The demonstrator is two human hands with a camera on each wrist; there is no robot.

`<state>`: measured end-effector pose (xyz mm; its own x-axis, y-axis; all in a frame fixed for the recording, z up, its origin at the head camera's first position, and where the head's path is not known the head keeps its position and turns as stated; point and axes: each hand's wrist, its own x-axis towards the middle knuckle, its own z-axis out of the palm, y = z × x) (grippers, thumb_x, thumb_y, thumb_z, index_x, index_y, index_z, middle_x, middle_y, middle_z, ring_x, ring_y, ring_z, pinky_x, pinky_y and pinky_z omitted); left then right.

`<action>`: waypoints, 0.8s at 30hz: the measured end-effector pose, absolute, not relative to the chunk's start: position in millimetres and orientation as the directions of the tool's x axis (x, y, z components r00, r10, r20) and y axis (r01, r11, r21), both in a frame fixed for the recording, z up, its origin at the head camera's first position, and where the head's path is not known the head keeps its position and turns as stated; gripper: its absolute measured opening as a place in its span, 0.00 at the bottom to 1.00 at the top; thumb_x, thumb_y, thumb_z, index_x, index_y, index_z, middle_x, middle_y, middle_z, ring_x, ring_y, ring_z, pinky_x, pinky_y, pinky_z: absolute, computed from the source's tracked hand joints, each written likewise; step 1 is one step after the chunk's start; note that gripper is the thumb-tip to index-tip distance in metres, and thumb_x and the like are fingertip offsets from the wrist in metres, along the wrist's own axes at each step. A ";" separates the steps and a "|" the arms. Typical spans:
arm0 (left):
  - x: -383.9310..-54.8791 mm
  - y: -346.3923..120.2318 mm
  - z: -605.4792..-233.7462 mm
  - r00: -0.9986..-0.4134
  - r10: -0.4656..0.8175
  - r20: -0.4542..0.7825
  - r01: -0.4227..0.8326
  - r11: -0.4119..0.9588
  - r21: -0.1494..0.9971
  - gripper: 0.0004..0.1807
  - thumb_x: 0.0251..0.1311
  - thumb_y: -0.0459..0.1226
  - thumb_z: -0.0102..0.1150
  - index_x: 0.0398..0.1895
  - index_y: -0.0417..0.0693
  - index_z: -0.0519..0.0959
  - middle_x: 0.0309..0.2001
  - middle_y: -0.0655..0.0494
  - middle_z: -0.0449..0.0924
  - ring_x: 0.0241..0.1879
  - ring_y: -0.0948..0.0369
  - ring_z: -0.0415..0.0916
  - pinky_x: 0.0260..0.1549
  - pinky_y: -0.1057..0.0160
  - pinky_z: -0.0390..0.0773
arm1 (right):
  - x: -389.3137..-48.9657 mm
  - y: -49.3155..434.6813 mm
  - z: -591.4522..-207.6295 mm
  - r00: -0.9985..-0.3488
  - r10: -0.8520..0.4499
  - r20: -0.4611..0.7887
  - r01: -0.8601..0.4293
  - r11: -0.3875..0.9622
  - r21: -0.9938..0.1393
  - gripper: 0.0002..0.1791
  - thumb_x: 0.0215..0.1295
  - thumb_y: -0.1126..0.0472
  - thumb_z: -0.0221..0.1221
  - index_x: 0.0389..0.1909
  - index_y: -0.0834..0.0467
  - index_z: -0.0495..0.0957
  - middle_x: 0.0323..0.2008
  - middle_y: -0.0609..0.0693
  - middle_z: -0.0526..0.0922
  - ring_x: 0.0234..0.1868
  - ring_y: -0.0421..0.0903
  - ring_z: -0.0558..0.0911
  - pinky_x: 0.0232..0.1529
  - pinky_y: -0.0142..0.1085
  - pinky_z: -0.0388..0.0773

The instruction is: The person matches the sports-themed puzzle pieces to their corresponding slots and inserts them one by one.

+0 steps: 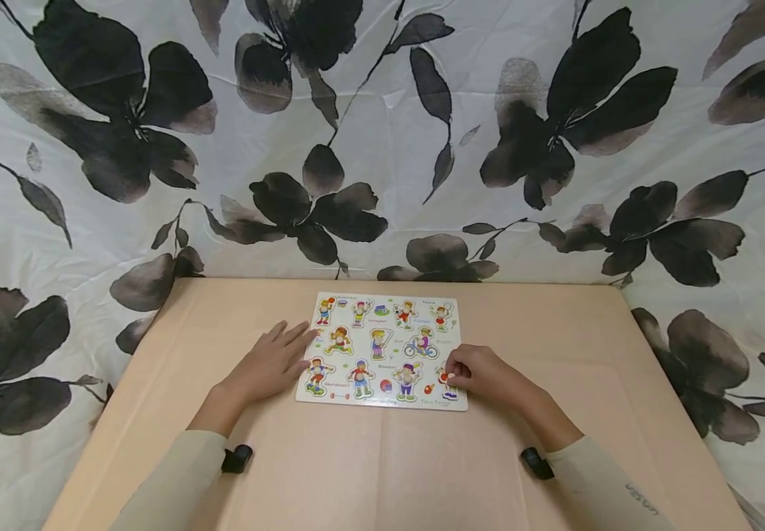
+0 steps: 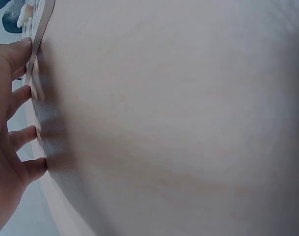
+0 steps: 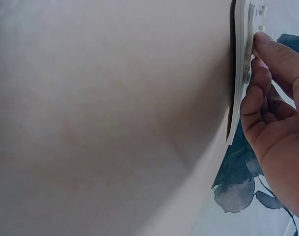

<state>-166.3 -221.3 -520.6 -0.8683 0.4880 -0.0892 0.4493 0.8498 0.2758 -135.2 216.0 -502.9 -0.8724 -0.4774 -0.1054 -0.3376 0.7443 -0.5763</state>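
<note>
Hands work a puzzle board on a table. Left hand lies flat, fingers straight, touching its left edge. Right hand pinches a near-right puzzle piece.

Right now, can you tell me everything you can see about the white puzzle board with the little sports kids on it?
The flat white puzzle board with cartoon sports figures lies flat on the tan table, near its far middle. It looks like thin painted wood. Rows of colourful figure pieces sit in it, one riding a bicycle, with small printed words beside them. The left hand rests with straight fingers against its left edge. The right hand pinches the peg of a piece at the near right corner.
</note>
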 end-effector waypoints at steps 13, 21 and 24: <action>-157.3 -228.7 -521.1 -0.877 0.470 -0.096 0.434 0.863 0.261 0.35 0.75 0.51 0.53 0.82 0.57 0.59 0.82 0.51 0.55 0.80 0.34 0.48 0.73 0.28 0.56 | -133.5 204.3 -508.9 -0.852 -0.510 -0.120 -0.360 0.736 -0.574 0.08 0.63 0.62 0.71 0.33 0.51 0.80 0.28 0.39 0.73 0.31 0.35 0.71 0.32 0.26 0.73; -156.5 -228.2 -524.5 -0.875 0.476 -0.090 0.435 0.854 0.287 0.35 0.76 0.52 0.53 0.81 0.57 0.60 0.82 0.51 0.56 0.80 0.34 0.49 0.72 0.27 0.55 | -131.1 206.1 -511.5 -0.864 -0.487 -0.126 -0.336 0.745 -0.577 0.08 0.62 0.60 0.73 0.35 0.51 0.82 0.28 0.40 0.74 0.31 0.35 0.72 0.33 0.26 0.73; -154.9 -226.8 -525.8 -0.878 0.470 -0.090 0.429 0.856 0.289 0.34 0.75 0.51 0.53 0.81 0.57 0.61 0.82 0.51 0.56 0.80 0.34 0.49 0.72 0.27 0.55 | -128.8 208.8 -512.8 -0.870 -0.479 -0.116 -0.323 0.732 -0.600 0.09 0.61 0.59 0.74 0.36 0.52 0.82 0.29 0.40 0.75 0.31 0.35 0.73 0.33 0.27 0.75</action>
